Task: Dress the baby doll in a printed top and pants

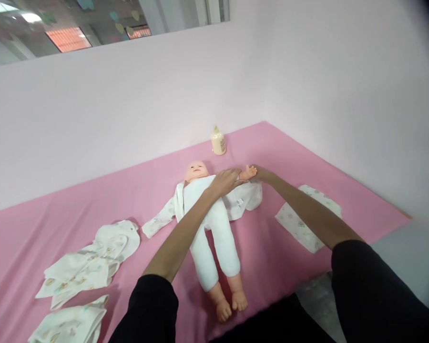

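Reading clock hours from the middle of my feed, I have a long glass pane [103, 26] at 10 o'clock, coloured leaf shapes [119, 27] showing in it, above the plain pale wall [93, 109]. The pink cloth-covered surface [17, 243] is creased toward 8. There lie white printed fabric garments [86, 267], with another white printed piece [71, 321] nearer 7. At centre, the white-bodied baby doll with pinkish vinyl limbs [196, 190] lies face up, feet toward 6, one arm in the sleeve of an opened white printed jacket [160, 216]. My left hand [228, 181] rests by its other arm; my right [260, 172] is behind that arm's small hand. I cannot tell whether either grips. The cream pump bottle [219, 143] stands at 12, near the wall. Between 3 and 4 lies a folded white printed cloth [298, 226]; grey floor [316, 300] shows between 4 and 5.
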Demonstrator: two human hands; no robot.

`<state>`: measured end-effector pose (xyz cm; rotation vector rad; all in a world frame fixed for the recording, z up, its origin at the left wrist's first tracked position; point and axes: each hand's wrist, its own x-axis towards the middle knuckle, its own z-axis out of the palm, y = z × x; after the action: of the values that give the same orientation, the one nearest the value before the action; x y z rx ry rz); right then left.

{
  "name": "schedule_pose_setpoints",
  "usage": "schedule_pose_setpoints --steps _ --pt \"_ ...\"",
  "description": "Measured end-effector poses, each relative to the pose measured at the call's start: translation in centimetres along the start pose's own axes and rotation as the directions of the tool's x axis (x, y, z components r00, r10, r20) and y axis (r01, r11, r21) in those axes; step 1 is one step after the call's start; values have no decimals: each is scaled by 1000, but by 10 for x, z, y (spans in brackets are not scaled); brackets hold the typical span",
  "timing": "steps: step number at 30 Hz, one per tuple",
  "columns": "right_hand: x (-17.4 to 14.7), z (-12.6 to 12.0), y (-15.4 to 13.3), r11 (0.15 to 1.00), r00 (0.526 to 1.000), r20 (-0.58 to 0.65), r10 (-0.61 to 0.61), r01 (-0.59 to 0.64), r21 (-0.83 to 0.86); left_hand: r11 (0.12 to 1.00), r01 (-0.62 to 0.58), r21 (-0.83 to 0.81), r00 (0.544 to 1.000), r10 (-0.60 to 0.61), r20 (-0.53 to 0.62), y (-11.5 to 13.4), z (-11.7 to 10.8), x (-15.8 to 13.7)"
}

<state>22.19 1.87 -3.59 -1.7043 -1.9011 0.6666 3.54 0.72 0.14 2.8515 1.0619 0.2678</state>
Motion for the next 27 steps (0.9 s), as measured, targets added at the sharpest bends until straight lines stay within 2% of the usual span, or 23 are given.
schedule_pose_setpoints --steps 5,8,13,19,27 --pt "-2 -20 5 994 984 157 89 -78 -74 997 44 59 995 -49 87 -3 2 2" --pt "-4 -27 6 986 976 175 133 -112 -127 994 64 91 987 -77 140 -5 6 1" --pt "-6 -25 2 951 978 77 193 -167 -262 982 66 175 964 -108 244 -7 9 2" --pt "-13 -17 -9 879 970 -26 243 -231 -417 978 56 200 951 -113 287 -10 15 4" --pt "-28 -3 -32 823 981 -120 154 -194 -534 966 41 255 954 -113 276 -7 18 3"
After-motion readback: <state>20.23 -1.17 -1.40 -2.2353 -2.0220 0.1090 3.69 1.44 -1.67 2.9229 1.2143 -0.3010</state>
